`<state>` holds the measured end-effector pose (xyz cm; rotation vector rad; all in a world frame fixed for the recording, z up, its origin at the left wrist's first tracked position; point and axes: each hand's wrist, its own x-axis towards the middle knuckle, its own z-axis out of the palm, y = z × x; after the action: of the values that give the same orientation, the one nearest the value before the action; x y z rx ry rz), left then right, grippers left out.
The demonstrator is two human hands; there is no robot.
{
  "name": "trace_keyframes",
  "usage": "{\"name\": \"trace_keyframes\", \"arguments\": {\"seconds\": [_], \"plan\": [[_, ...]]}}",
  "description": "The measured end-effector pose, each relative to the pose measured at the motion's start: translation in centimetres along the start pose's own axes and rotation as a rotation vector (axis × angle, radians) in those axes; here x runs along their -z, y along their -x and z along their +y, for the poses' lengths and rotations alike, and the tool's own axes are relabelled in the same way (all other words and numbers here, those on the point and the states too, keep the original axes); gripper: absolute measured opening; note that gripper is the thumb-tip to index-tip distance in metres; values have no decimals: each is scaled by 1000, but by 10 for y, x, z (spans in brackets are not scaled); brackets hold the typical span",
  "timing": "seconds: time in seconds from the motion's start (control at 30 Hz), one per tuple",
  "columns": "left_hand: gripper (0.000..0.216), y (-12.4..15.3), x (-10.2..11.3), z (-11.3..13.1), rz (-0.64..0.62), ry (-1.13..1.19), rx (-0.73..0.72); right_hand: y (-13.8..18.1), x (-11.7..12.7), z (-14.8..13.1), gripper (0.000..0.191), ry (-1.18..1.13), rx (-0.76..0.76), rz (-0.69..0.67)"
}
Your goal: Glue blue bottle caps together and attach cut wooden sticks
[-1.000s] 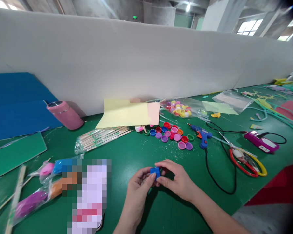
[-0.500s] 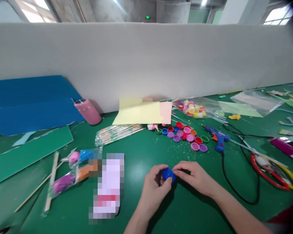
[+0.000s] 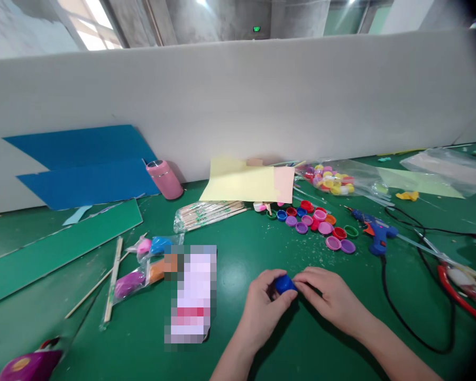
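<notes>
A small round blue thing that looks like a bottle cap (image 3: 284, 284) is gripped between the thumb and fingers of my left hand (image 3: 265, 299), above the green tabletop. Pinched together, the thumb and forefinger of my right hand (image 3: 327, 291) meet the cap's right edge; whether anything tiny sits between them is hidden. Beyond both hands lies a loose group of coloured bottle caps (image 3: 325, 227) in red, purple, pink, blue, orange and green. To the right of those caps rests a blue glue gun (image 3: 376, 233) with a black cord.
Left of my hands lie a blurred-out flat object (image 3: 194, 291), packets of coloured clay (image 3: 130, 283) and wooden sticks (image 3: 113, 280). Farther back are bagged sticks (image 3: 210, 214), yellow paper (image 3: 240, 180), a pink tumbler (image 3: 164, 180) and bagged caps (image 3: 331, 180). Red-handled pliers (image 3: 460, 291) lie at right.
The view has swung left, so the table things sit farther right. A purple object has come in at lower left. Both hands stay together at the blue cap, which looks slightly turned.
</notes>
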<state>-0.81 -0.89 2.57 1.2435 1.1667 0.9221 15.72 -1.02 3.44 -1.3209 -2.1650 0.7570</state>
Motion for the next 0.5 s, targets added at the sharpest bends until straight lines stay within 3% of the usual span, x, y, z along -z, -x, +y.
{"name": "trace_keyframes", "arguments": {"seconds": [0.33,0.5], "plan": [[31,-3,0,-2,17,74,58,-1,-5,0,20,77,20,83],[31,-4,-1,3,16,197,142,-4,-5,-1,23,-33,-25,130]]}}
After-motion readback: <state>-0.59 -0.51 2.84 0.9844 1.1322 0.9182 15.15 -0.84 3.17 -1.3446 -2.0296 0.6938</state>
